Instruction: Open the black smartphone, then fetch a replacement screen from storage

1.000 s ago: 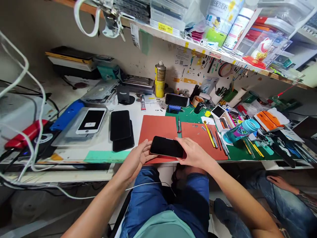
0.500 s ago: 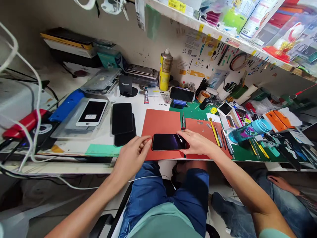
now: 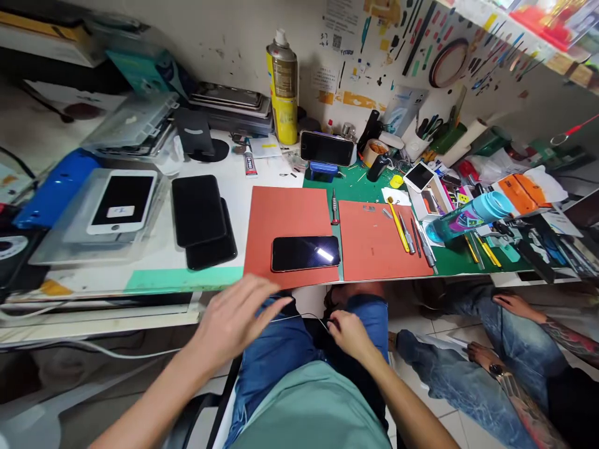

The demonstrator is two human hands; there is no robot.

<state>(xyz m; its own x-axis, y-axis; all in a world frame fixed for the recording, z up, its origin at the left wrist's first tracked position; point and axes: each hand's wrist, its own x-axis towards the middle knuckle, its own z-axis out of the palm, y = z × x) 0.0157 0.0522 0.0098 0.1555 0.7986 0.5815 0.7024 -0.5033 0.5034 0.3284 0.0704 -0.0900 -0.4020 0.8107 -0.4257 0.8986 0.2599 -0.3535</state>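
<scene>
A black-screened smartphone (image 3: 305,254) lies on the left orange-red mat (image 3: 292,209) with light glinting on its glass. My left hand (image 3: 236,312) hovers at the bench's front edge, below and left of the phone, open with its fingers stretched and thumb apart. Over my lap, my right hand (image 3: 349,333) is closed in a pinch at the end of a thin white cable (image 3: 299,316); its plug is hidden by the fingers. A small red-and-grey screwdriver (image 3: 334,207) rests between the two mats.
Two dark phones (image 3: 199,212) overlap left of the mats, beside a white phone (image 3: 122,202) on a plastic case. Several pens and tools (image 3: 402,227) lie on the right mat. A blue bottle (image 3: 470,217) and a spray can (image 3: 284,93) are nearby. Another person's hand (image 3: 484,355) rests at right.
Both hands have come away from the phone, which stays on the mat. My right hand has dropped to my lap and taken the cable's end. The view has shifted.
</scene>
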